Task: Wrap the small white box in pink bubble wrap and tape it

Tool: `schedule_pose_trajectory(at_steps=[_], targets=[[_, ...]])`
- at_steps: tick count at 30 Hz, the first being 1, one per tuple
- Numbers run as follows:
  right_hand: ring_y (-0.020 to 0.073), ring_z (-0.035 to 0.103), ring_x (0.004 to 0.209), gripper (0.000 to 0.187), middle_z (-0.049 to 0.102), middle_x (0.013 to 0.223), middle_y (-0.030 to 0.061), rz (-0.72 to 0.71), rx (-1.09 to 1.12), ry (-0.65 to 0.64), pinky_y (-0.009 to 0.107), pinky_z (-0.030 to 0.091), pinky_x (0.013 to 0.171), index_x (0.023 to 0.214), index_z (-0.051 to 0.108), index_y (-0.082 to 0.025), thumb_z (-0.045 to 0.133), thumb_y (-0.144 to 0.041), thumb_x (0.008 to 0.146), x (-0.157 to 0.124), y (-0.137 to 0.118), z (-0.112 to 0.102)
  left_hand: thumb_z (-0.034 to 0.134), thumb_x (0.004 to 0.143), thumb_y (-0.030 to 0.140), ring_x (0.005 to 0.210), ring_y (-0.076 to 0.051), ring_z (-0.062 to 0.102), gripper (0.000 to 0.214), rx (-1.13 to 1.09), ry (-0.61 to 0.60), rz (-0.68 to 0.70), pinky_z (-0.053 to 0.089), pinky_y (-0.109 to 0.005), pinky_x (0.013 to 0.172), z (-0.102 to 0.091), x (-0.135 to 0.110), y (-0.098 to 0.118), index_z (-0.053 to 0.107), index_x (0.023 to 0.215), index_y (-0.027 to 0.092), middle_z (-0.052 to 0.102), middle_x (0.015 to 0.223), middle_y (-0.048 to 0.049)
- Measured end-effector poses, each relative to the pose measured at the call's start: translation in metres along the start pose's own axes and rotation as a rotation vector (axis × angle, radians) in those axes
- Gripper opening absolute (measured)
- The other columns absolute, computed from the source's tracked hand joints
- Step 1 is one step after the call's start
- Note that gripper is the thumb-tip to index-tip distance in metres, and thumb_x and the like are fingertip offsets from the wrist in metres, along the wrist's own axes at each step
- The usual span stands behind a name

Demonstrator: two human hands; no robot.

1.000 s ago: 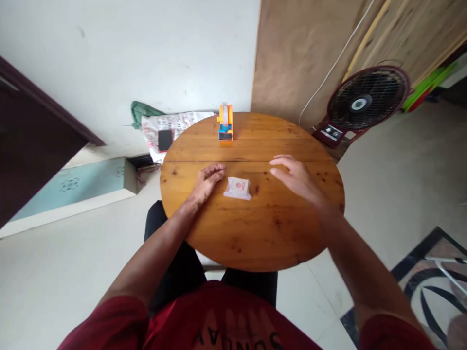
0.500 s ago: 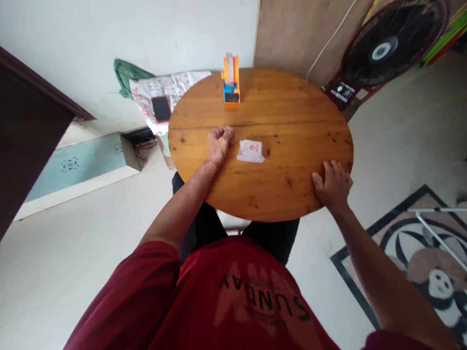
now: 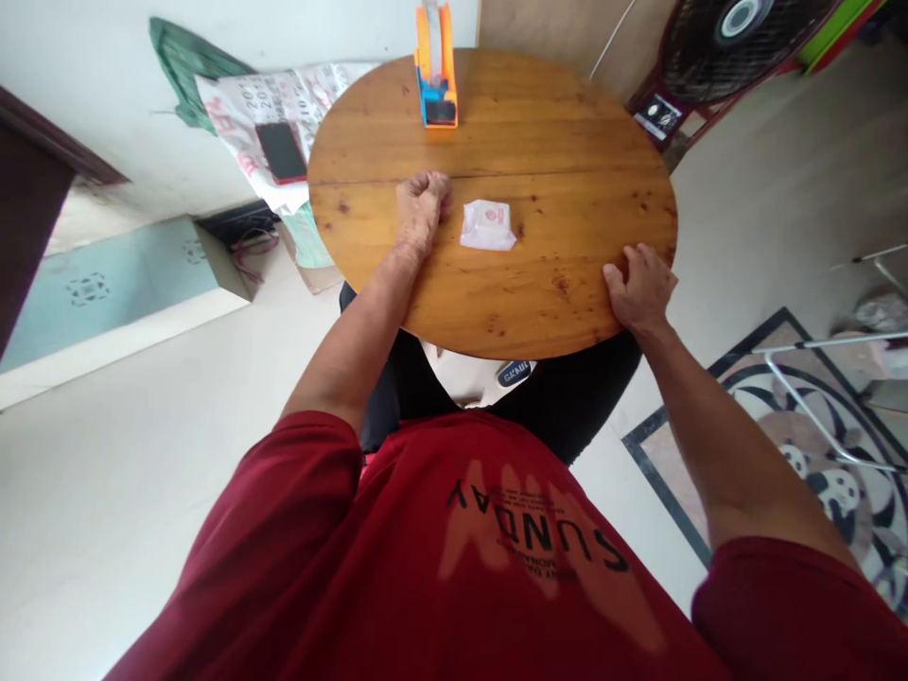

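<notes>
My left hand (image 3: pixel 424 203) rests on the round wooden table (image 3: pixel 567 208) with its fingers curled together. Whatever they might hold is hidden. Just right of it lies a small flat packet in whitish wrapping with red print (image 3: pixel 488 225), touched by neither hand. My right hand (image 3: pixel 640 288) lies palm down on the table's right front edge, thumb apart from the fingers, holding nothing. Toward the back edge of the table stands an orange and blue tape dispenser (image 3: pixel 436 80) with a roll of tape in it, beyond my left hand.
Left of the table, a dark phone with a red edge (image 3: pixel 282 151) lies on printed white sheeting (image 3: pixel 231 128), near a green bag (image 3: pixel 188 66). A fan (image 3: pixel 738 47) stands at the back right. A white metal rack (image 3: pixel 809 407) is on the right.
The view has shifted, so the table and everything on it appear higher. A shoe now shows beneath the table. Both hands keep about the same places on the table.
</notes>
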State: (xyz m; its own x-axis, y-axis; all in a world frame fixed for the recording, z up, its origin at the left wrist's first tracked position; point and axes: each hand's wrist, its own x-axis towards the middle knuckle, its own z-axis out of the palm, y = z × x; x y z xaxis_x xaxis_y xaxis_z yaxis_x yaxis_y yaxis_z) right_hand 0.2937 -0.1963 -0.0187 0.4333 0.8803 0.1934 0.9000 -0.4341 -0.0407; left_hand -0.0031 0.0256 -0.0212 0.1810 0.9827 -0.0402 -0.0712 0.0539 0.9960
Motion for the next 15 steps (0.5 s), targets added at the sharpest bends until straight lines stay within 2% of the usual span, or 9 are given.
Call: schedule_pose_trajectory(at_steps=[5, 10, 15], targets=[[0.0335, 0.042, 0.143, 0.054, 0.049, 0.153, 0.0219, -0.003, 0.017, 0.041, 0.057, 0.033, 0.113, 0.142, 0.052, -0.012, 0.040, -0.041, 0.097, 0.0006, 0.0004, 0.0008, 0.053, 0.101, 0.031, 0.074, -0.009, 0.053, 0.029, 0.003, -0.001, 0.024, 0.039, -0.025, 0.071, -0.0032, 0.0005, -0.0033, 0.056, 0.078, 0.015, 0.050, 0.068, 0.0019], [0.0322, 0.046, 0.140, 0.055, 0.054, 0.149, 0.0192, -0.006, 0.077, 0.097, 0.055, 0.034, 0.113, 0.136, 0.058, -0.013, 0.040, -0.045, 0.095, 0.0007, 0.0023, 0.0023, 0.053, 0.100, 0.031, 0.075, -0.008, 0.052, 0.027, -0.049, 0.042, -0.012, 0.039, -0.027, 0.073, -0.0006, 0.0003, -0.0002, 0.053, 0.078, 0.015, 0.053, 0.069, 0.0017], [0.0324, 0.048, 0.139, 0.054, 0.055, 0.148, 0.0194, 0.009, 0.137, 0.122, 0.056, 0.034, 0.113, 0.133, 0.061, -0.013, 0.040, -0.046, 0.095, 0.0007, 0.0037, 0.0061, 0.058, 0.094, 0.039, 0.078, -0.009, 0.052, 0.030, -0.014, 0.035, -0.048, 0.038, -0.029, 0.074, 0.0042, -0.0002, 0.0057, 0.054, 0.073, 0.017, 0.051, 0.064, 0.0035]])
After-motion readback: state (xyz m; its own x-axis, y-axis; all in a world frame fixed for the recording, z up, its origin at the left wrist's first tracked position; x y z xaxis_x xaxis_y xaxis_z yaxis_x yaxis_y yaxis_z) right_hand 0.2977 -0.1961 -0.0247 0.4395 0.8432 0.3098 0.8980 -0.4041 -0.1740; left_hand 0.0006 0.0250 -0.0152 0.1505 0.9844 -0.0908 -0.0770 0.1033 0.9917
